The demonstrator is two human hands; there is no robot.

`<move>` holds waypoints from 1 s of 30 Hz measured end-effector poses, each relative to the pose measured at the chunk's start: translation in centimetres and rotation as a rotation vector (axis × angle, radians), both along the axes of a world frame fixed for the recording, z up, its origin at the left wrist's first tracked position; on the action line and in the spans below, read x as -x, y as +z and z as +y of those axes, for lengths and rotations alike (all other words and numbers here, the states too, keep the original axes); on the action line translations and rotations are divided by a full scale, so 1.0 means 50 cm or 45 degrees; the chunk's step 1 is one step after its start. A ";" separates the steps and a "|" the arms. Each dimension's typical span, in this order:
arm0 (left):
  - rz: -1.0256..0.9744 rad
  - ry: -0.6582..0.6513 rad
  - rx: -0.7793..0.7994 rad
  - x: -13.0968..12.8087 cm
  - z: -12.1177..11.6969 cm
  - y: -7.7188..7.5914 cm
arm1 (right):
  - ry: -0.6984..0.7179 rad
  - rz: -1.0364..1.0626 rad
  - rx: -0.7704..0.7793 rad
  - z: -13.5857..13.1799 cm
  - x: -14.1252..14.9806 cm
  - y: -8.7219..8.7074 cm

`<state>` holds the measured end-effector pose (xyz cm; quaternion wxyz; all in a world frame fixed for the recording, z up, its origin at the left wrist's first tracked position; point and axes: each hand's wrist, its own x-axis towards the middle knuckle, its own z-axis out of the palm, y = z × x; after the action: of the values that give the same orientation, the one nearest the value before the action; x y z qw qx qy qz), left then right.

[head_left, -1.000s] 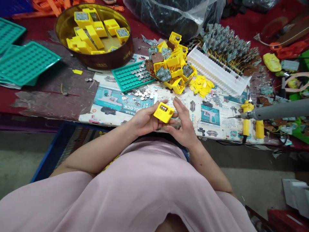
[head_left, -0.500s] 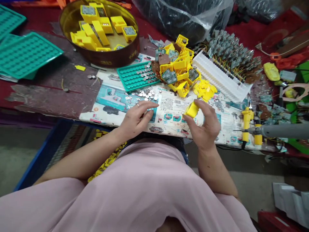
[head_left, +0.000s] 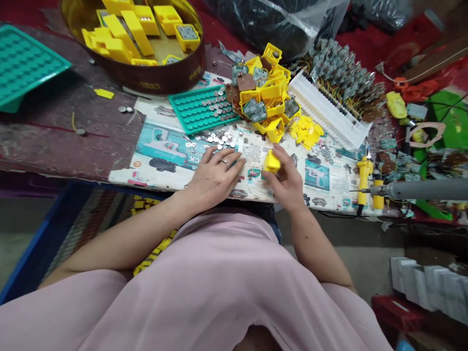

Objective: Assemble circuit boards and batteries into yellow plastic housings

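Observation:
My right hand (head_left: 288, 185) pinches a small yellow plastic case (head_left: 272, 162) between thumb and fingers, just above the printed cardboard (head_left: 252, 190). Palm down, my left hand (head_left: 218, 175) rests over the cardboard with its fingers apart; what lies under the fingertips, if anything, is hidden. Loose silver button cells (head_left: 221, 140) are scattered just beyond it. Behind them a green tray (head_left: 186, 114) of round pockets holds more button cells on its right side. A heap of yellow cases with circuit boards (head_left: 272, 92) stands beyond my right hand, and small flat yellow pieces (head_left: 306, 131) lie beside it.
A round tin (head_left: 146, 80) of yellow cases stands at back left, near another green tray (head_left: 29, 63). At right are a white foam strip (head_left: 329, 114) with wired parts, a grey tool (head_left: 424, 189) jutting inward, and a yellow-handled tool (head_left: 363, 178). Below left sits a blue crate (head_left: 40, 239).
My right hand has moved left with the yellow case, closer to my left hand. The left hand has turned palm down, with its fingers spreading. The whole view has shifted slightly.

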<state>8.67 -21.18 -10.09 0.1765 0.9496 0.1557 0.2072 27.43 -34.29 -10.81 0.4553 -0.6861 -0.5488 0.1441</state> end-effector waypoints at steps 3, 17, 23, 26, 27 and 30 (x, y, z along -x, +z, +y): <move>-0.079 -0.184 -0.048 -0.012 -0.004 0.001 | 0.064 0.546 0.036 -0.012 -0.005 0.022; 0.265 -0.365 -0.041 -0.040 0.031 -0.004 | 0.033 1.166 0.120 -0.031 -0.007 0.028; 0.214 -0.258 -0.098 -0.055 0.100 -0.010 | 0.024 1.202 0.108 -0.030 -0.007 0.030; 0.224 -0.263 -0.110 -0.060 0.103 -0.001 | -0.023 1.226 0.108 -0.030 -0.008 0.030; 0.229 -0.264 -0.108 -0.061 0.101 0.002 | -0.024 1.239 0.110 -0.031 -0.009 0.029; 0.249 -0.266 -0.083 -0.062 0.094 0.008 | 0.031 1.250 0.112 -0.035 -0.016 0.026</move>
<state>11.78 -16.46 -9.67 0.1503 0.9815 0.0656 0.0990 28.22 -36.06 -9.52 0.6289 -0.5494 -0.2710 0.4787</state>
